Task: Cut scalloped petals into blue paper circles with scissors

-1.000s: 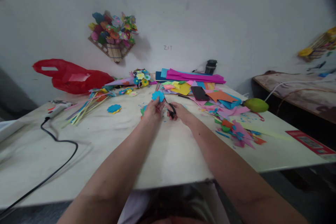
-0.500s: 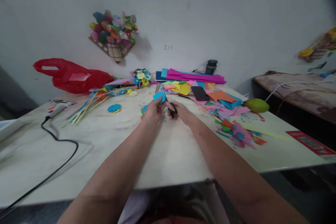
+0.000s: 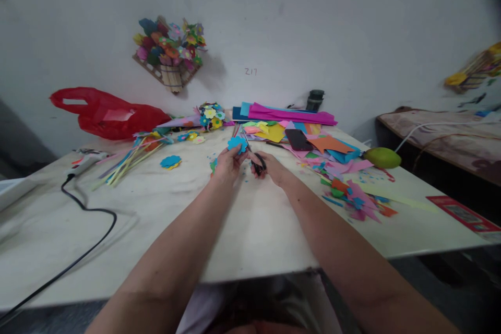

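Observation:
Over the middle of the table, my left hand (image 3: 229, 165) pinches a blue scalloped paper flower (image 3: 236, 143). My right hand (image 3: 268, 165) is wrapped round the black handles of a pair of scissors (image 3: 258, 164), whose blades point up and left, close to the flower's right edge. Whether the blades touch the flower is too small to tell. Small blue scraps lie beneath the hands. Partly hidden behind my left hand is a green and blue cut piece (image 3: 213, 166). A blue flower shape (image 3: 171, 160) with yellow under it lies to the left.
On the right are heaped coloured sheets (image 3: 332, 143), a phone (image 3: 298, 140), paper scraps (image 3: 362, 201) and a green oval fruit-like object (image 3: 382, 157). At left are a red plastic bag (image 3: 113, 115), thin strips (image 3: 127, 162) and a white corded tool (image 3: 86, 163) with a black cable (image 3: 105, 211).
Both hands keep their grips. The flower and my left hand have shifted very slightly left; the scissors' handles have moved a touch right.

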`<state>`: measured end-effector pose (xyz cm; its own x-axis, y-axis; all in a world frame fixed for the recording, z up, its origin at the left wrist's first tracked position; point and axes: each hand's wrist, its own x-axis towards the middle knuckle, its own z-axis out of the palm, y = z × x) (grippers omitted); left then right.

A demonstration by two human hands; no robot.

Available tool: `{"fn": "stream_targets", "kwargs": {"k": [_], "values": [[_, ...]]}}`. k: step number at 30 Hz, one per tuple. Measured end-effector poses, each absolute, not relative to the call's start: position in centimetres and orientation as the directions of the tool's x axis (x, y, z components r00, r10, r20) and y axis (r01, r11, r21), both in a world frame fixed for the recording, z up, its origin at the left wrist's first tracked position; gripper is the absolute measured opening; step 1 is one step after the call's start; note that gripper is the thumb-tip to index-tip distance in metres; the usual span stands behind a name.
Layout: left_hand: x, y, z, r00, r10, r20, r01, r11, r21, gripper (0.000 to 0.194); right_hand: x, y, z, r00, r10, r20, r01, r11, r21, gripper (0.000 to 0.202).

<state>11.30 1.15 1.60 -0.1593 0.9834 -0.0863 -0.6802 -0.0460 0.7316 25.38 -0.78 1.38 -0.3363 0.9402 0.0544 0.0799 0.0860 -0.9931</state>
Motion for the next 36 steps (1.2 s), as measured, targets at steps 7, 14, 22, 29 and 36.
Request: {"fn": "stream_targets", "kwargs": {"k": [7,14,22,29,36], "values": [[11.35,1.45,1.13,-0.153,0.986,-0.063,-0.677,-0.058,0.733,0.013,25.36,-0.76,1.33,-0.329,0.943,0.047,0.072,0.075,-0.995,0.029],[11.46,1.43,1.18,-0.158,0.985,-0.069,-0.709,-0.065,0.702,0.013,25.25,-0.74,1.34,-0.32,0.946,0.047,0.07,0.073,-0.995,0.029],[11.55,1.16,1.39,-0.165,0.983,-0.086,-0.734,-0.064,0.677,0.014,25.1,-1.25,1.87,-0.297,0.954,0.037,0.081,0.063,-0.995,0.025],[11.52,0.9,1.74,-0.162,0.982,-0.094,-0.733,-0.056,0.678,0.014,25.15,-1.03,1.72,-0.291,0.956,0.04,0.069,0.062,-0.996,0.027],[11.51,0.86,1.84,-0.175,0.976,-0.126,-0.718,-0.039,0.695,0.013,25.3,-1.08,1.87,-0.305,0.952,0.006,0.094,0.036,-0.995,0.026]]}}
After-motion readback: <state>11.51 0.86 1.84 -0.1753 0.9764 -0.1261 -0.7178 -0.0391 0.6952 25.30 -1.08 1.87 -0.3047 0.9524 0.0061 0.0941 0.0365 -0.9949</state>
